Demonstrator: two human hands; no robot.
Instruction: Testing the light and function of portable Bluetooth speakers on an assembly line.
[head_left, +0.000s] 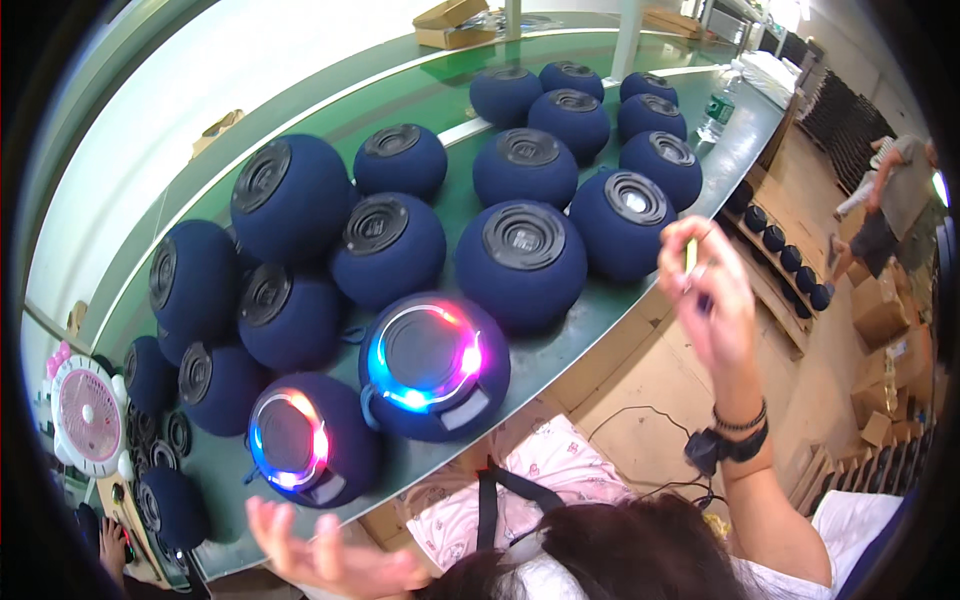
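Note:
My right hand is raised past the table's right edge, its fingers closed on a small yellow-green strip whose kind I cannot make out. At the table's front edge my left hand hangs with fingers apart and nothing in them. Just above it sits a round dark-blue speaker with a glowing ring in orange, pink and blue. Beside that stands a second lit speaker, its ring shining blue, pink and red. Unlit blue speakers fill much of the green table, several with black round bases facing up.
A pink-and-white fan stands at the far left, near another person's hand. A water bottle is at the back right. Cardboard boxes and a walking person are on the floor to the right.

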